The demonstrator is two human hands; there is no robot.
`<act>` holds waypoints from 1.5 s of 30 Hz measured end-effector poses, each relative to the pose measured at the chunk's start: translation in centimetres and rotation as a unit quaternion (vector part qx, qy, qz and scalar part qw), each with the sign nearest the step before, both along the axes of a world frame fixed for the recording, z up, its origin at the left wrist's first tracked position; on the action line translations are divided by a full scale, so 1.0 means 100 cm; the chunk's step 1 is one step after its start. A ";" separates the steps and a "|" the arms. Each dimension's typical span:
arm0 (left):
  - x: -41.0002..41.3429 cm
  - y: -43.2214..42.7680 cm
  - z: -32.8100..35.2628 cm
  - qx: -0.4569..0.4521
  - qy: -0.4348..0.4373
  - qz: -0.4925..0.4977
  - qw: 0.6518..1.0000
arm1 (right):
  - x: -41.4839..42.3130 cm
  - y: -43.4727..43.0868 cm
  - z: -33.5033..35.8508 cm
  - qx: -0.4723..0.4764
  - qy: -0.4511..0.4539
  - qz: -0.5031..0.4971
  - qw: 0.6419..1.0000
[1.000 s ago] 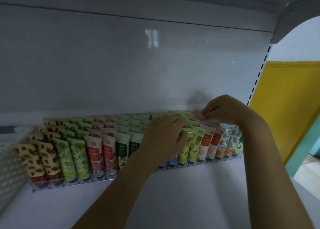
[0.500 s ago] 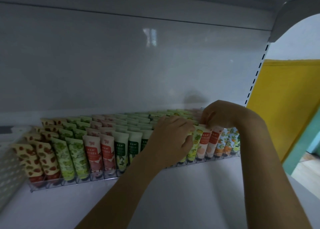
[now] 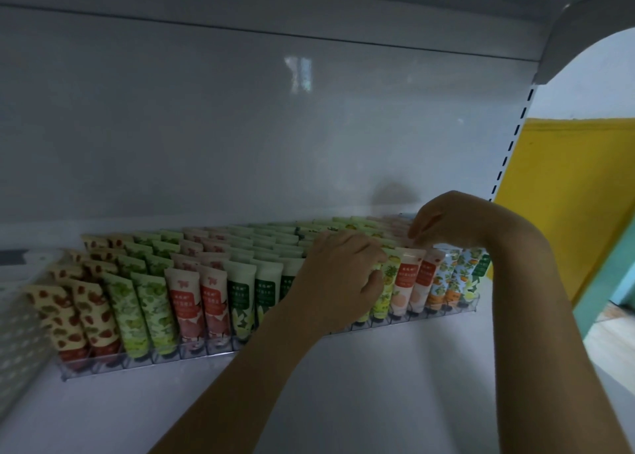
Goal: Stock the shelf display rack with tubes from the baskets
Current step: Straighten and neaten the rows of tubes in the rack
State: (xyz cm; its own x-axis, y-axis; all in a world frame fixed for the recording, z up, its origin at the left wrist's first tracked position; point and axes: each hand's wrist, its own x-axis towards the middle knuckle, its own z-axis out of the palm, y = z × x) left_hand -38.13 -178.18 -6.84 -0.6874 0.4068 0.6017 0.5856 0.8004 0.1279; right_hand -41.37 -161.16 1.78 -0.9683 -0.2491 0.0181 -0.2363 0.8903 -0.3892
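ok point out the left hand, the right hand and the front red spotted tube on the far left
left hand [image 3: 338, 282], head view, back of the hand
right hand [image 3: 453, 218], head view, back of the hand
red spotted tube [image 3: 56, 319], head view, middle of its body

I see a dim, bluish shelf bay; the brightest light enters from the open right side by the yellow wall [image 3: 567, 196]. A pale window glare sits on the back panel [image 3: 206, 127], with a soft shadow above the right hand [image 3: 457, 220]. Front tubes [image 3: 213, 302] read sharp; edges bow, and the left perforated panel [image 3: 20, 336] blurs.
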 end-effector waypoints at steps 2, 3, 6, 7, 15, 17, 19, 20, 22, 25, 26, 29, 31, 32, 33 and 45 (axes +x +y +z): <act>0.000 0.000 0.000 -0.002 -0.003 -0.001 1.000 | -0.001 -0.005 -0.002 0.028 -0.002 0.006 1.000; 0.000 0.000 0.000 -0.001 -0.005 -0.003 1.000 | -0.003 -0.007 -0.003 0.032 -0.009 0.002 0.999; 0.000 -0.001 -0.001 0.003 -0.005 -0.004 1.000 | -0.006 -0.011 -0.006 0.029 -0.013 0.002 1.000; 0.000 -0.001 -0.001 0.005 -0.001 -0.003 1.000 | -0.008 -0.011 -0.007 0.027 -0.013 0.004 1.000; 0.000 0.000 0.000 0.000 -0.016 -0.003 1.000 | -0.008 -0.008 -0.008 0.002 -0.010 0.006 1.000; 0.000 -0.001 0.001 0.004 -0.022 -0.005 1.000 | -0.008 -0.003 -0.006 -0.033 0.009 -0.007 0.999; 0.001 -0.001 0.002 0.008 -0.030 -0.006 1.000 | -0.008 0.005 -0.005 -0.045 0.016 -0.020 0.999; 0.001 -0.001 0.002 0.008 -0.032 -0.007 0.999 | -0.008 0.008 -0.005 -0.040 0.010 -0.026 0.999; 0.002 0.000 0.002 0.009 -0.029 -0.008 0.999 | -0.009 0.014 -0.006 -0.028 -0.010 -0.039 0.999; 0.002 0.000 0.002 0.011 -0.029 -0.010 0.999 | -0.011 0.019 -0.010 -0.001 -0.041 -0.051 0.998; 0.002 -0.001 0.002 0.012 -0.031 -0.010 0.999 | -0.012 0.019 -0.010 0.009 -0.046 -0.052 0.998; 0.002 -0.001 0.002 0.012 -0.035 -0.010 0.999 | -0.013 0.017 -0.012 0.024 -0.050 -0.050 0.997; 0.002 -0.001 0.002 0.010 -0.040 -0.008 0.999 | -0.014 0.016 -0.013 0.023 -0.047 -0.048 0.997; 0.002 -0.001 0.002 0.010 -0.040 -0.008 0.999 | -0.014 0.016 -0.013 0.023 -0.045 -0.047 0.998; 0.003 -0.001 0.002 0.010 -0.040 -0.008 0.999 | -0.014 0.016 -0.012 0.023 -0.042 -0.047 0.998; 0.005 -0.001 0.006 0.001 -0.064 -0.006 0.998 | -0.011 0.017 -0.009 0.008 -0.027 -0.043 0.999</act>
